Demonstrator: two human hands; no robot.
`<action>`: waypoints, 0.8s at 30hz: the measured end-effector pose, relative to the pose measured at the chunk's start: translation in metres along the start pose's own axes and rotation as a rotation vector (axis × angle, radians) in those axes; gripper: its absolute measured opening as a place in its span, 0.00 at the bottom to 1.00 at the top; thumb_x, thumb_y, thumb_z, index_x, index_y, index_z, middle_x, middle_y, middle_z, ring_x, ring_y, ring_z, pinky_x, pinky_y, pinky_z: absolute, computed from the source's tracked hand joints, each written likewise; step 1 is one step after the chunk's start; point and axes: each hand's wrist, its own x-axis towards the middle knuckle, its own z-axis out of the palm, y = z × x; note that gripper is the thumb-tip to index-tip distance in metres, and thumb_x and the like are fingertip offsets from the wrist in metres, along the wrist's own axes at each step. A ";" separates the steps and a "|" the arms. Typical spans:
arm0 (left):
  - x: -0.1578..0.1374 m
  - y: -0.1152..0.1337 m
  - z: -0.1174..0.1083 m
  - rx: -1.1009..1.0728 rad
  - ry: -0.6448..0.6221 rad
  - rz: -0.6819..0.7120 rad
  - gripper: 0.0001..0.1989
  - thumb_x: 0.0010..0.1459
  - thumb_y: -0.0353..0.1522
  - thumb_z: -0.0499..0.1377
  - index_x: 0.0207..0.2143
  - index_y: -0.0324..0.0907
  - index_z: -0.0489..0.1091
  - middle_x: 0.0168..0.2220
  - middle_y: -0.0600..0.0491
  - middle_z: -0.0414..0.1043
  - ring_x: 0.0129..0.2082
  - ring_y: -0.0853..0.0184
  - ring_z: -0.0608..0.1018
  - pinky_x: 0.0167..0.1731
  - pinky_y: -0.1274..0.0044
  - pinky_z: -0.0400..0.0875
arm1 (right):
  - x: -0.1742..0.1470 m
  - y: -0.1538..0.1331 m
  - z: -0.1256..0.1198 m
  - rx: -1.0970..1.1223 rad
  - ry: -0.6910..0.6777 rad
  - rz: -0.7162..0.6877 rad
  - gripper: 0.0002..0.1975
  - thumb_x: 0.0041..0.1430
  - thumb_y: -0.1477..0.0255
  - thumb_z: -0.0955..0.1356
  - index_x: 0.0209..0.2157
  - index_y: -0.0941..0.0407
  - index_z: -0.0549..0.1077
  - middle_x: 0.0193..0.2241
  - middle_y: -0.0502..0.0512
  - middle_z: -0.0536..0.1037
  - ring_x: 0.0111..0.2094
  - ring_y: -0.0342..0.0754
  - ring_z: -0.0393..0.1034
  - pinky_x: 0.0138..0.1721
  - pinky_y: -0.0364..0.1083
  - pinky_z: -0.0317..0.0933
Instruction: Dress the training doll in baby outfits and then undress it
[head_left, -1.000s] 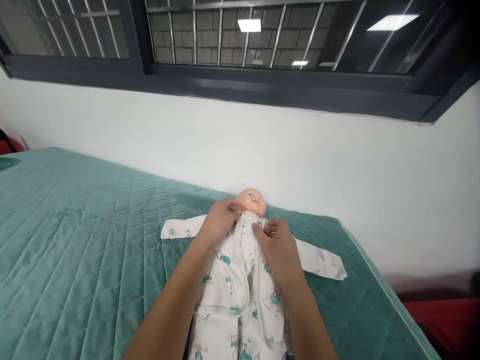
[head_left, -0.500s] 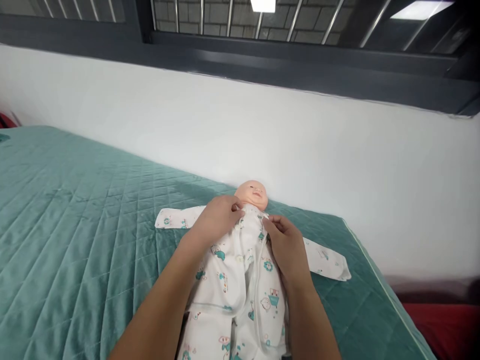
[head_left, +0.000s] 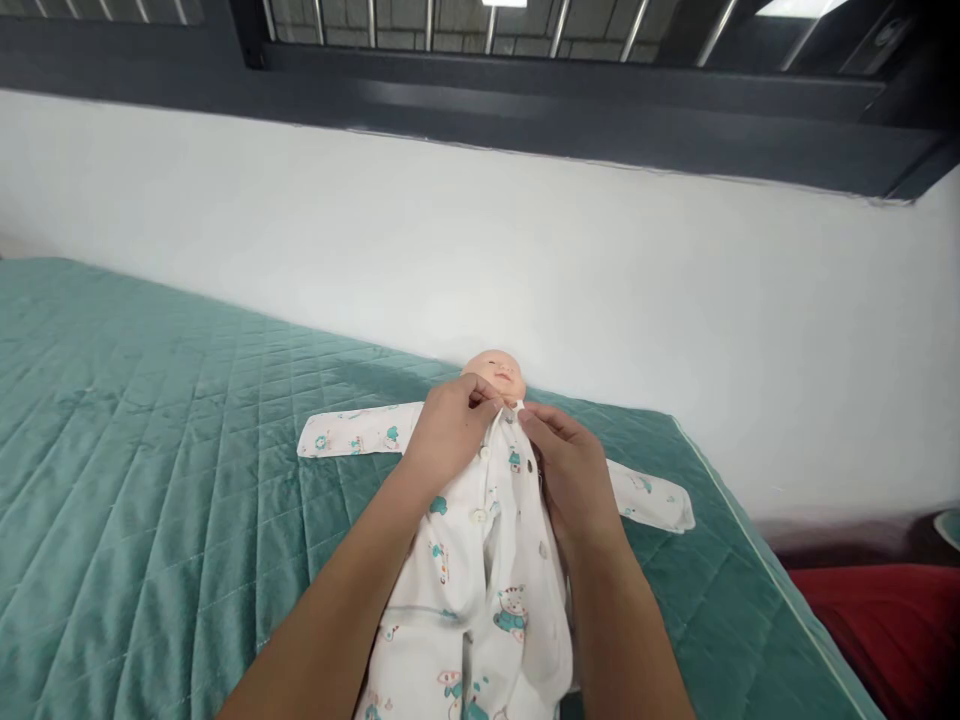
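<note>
A baby doll point(head_left: 495, 370) lies on its back with its head toward the wall, dressed in a white baby jacket point(head_left: 442, 545) printed with teal and red figures. The long sleeves stretch out to both sides. My left hand point(head_left: 454, 425) pinches the jacket's front edge just below the doll's chin. Opposite it, my right hand point(head_left: 566, 460) grips the other front edge near the collar, lifting that flap a little. Small buttons show down the front, and holes run along the right-hand flap. Printed white trousers point(head_left: 420, 660) cover the doll's lower part. My fingertips partly hide the collar.
The doll rests on a green quilted bedspread point(head_left: 187, 450), close to its right edge. A white wall point(head_left: 480, 260) rises right behind the head, with a dark window frame point(head_left: 480, 100) and metal bars above. Red fabric point(head_left: 885, 620) lies beyond the bed at the right.
Both hands have drawn closer together at the collar, pulling the front edges up and inward. The right-hand flap is now lifted and turned, showing its holes. The view has shifted slightly.
</note>
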 end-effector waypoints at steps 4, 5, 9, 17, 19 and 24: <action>0.002 -0.005 -0.002 -0.050 -0.056 -0.039 0.05 0.57 0.30 0.58 0.30 0.41 0.73 0.33 0.53 0.77 0.34 0.67 0.77 0.36 0.77 0.67 | -0.003 -0.004 0.005 0.011 -0.049 -0.003 0.17 0.54 0.60 0.71 0.43 0.53 0.78 0.34 0.53 0.81 0.37 0.51 0.73 0.39 0.48 0.63; 0.002 -0.006 -0.003 -0.052 -0.061 -0.036 0.05 0.57 0.30 0.58 0.30 0.41 0.73 0.33 0.53 0.77 0.34 0.67 0.77 0.36 0.77 0.67 | -0.004 -0.005 0.006 -0.012 -0.057 -0.004 0.16 0.54 0.61 0.71 0.43 0.53 0.78 0.34 0.52 0.81 0.37 0.51 0.73 0.40 0.48 0.63; 0.002 -0.007 -0.005 -0.017 -0.095 -0.028 0.04 0.58 0.30 0.58 0.31 0.41 0.72 0.33 0.53 0.77 0.34 0.67 0.77 0.36 0.76 0.67 | -0.004 -0.003 0.007 -0.055 -0.081 -0.023 0.12 0.56 0.63 0.71 0.41 0.52 0.78 0.35 0.51 0.80 0.40 0.50 0.73 0.42 0.47 0.61; -0.003 -0.006 -0.011 0.074 -0.159 0.038 0.08 0.57 0.25 0.55 0.38 0.41 0.71 0.38 0.52 0.77 0.38 0.67 0.78 0.39 0.77 0.70 | -0.003 -0.002 0.005 -0.020 -0.238 -0.003 0.11 0.56 0.65 0.71 0.41 0.53 0.74 0.33 0.49 0.76 0.36 0.45 0.70 0.39 0.45 0.60; -0.004 -0.006 -0.012 0.110 -0.178 0.061 0.12 0.58 0.25 0.54 0.43 0.42 0.71 0.36 0.53 0.77 0.37 0.67 0.77 0.37 0.77 0.69 | -0.004 -0.004 0.005 -0.043 -0.252 0.021 0.12 0.55 0.65 0.71 0.41 0.53 0.71 0.32 0.48 0.75 0.35 0.45 0.69 0.37 0.44 0.60; -0.006 -0.008 -0.011 0.079 -0.221 0.078 0.12 0.61 0.34 0.54 0.46 0.45 0.71 0.37 0.54 0.77 0.35 0.67 0.77 0.33 0.77 0.69 | -0.008 -0.009 0.006 -0.167 -0.264 0.043 0.16 0.54 0.66 0.71 0.44 0.52 0.68 0.30 0.47 0.74 0.31 0.45 0.69 0.32 0.43 0.59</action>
